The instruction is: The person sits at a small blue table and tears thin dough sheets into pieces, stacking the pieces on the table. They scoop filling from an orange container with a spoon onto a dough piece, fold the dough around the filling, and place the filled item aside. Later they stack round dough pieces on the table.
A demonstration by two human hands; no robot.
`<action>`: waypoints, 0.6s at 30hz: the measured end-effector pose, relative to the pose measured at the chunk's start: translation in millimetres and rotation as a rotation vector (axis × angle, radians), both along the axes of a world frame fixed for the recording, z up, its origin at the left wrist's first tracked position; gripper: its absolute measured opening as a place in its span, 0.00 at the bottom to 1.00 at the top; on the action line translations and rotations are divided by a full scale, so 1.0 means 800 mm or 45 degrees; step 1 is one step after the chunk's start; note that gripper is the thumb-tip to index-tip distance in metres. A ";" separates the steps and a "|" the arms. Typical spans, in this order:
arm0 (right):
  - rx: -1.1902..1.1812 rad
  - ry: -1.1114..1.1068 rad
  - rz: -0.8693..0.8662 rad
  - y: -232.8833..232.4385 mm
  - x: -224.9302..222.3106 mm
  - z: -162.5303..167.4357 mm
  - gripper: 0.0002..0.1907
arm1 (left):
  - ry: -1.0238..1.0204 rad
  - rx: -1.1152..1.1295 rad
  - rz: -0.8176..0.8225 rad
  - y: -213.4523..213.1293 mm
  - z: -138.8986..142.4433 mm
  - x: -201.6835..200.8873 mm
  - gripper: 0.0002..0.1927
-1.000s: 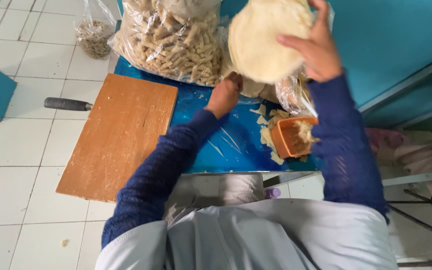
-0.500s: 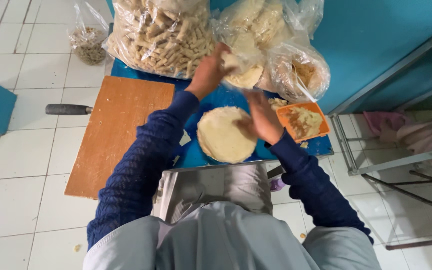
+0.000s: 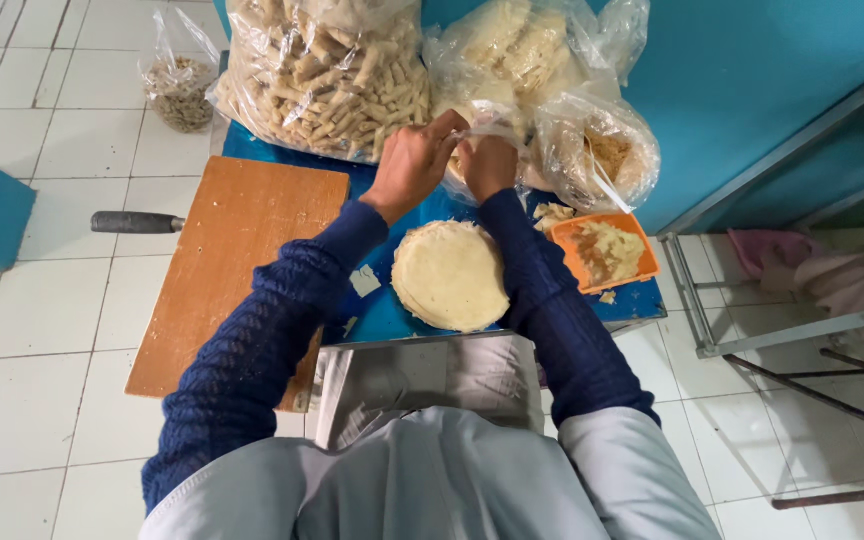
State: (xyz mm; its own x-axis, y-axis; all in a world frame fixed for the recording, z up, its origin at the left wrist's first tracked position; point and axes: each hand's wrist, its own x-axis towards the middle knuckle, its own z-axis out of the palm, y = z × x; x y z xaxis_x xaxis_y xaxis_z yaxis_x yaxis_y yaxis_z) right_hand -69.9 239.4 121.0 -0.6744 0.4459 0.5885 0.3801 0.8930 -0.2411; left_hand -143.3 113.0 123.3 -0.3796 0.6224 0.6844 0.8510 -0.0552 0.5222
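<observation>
A stack of round pale wrappers (image 3: 450,275) lies on the blue low table (image 3: 382,310) in front of me. Both hands reach past it to a clear plastic bag (image 3: 512,70) holding more pale rounds. My left hand (image 3: 414,160) and my right hand (image 3: 488,163) pinch the bag's plastic at its mouth, close together. What lies under the fingers is hidden. An orange tray (image 3: 604,250) with pale scraps sits just right of the stack.
A large clear bag of rolled pastry sticks (image 3: 322,75) stands at the back, a small bag of dark bits (image 3: 180,85) on the floor left. A wooden board (image 3: 227,270) lies left, a dark handle (image 3: 137,222) beside it. A metal frame (image 3: 782,260) stands right.
The stack of wrappers came down from my raised right hand onto the blue table. Both hands then moved up to the plastic bag's mouth.
</observation>
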 end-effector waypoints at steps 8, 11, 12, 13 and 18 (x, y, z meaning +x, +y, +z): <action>-0.293 -0.041 -0.095 -0.020 0.001 0.018 0.26 | 0.214 0.016 0.103 -0.016 0.016 -0.009 0.04; -0.213 0.082 -0.106 -0.025 0.000 0.018 0.23 | 0.190 0.004 0.128 -0.018 0.014 -0.004 0.03; -0.055 0.243 -0.019 -0.026 -0.001 0.017 0.23 | 0.181 0.007 0.129 -0.017 0.014 -0.003 0.03; 0.102 0.402 0.072 -0.026 -0.003 0.016 0.23 | 0.205 0.026 0.129 -0.015 0.013 -0.002 0.03; -0.251 0.079 -0.022 -0.014 -0.002 -0.005 0.26 | 0.216 0.030 0.132 -0.012 0.010 -0.002 0.03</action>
